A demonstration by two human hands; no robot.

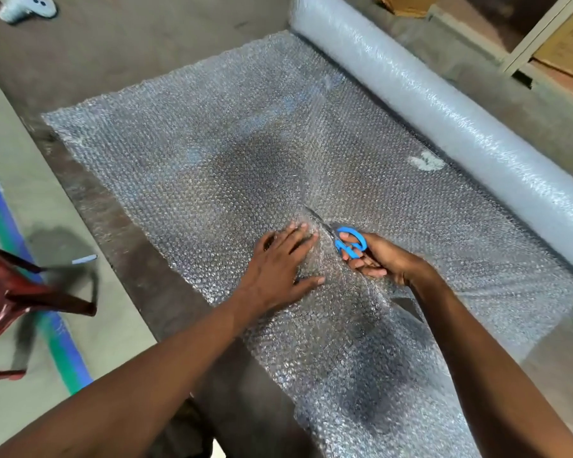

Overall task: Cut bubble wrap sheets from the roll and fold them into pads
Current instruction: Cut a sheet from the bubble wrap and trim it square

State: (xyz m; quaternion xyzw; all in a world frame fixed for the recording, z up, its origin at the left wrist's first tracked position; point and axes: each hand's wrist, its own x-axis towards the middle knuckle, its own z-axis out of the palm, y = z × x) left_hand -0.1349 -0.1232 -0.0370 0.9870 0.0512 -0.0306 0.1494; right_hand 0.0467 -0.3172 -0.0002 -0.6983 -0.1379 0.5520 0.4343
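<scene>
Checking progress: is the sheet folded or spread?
Spread: the sheet lies flat, unrolled from the roll, with the left hand pressing it.

roll (444, 104) behind unrolled sheet (212, 143), chair (10, 292) at left

Dim indoor light, glare on roll (444, 104), edges blurred (wide-angle bending), soft shadows.
</scene>
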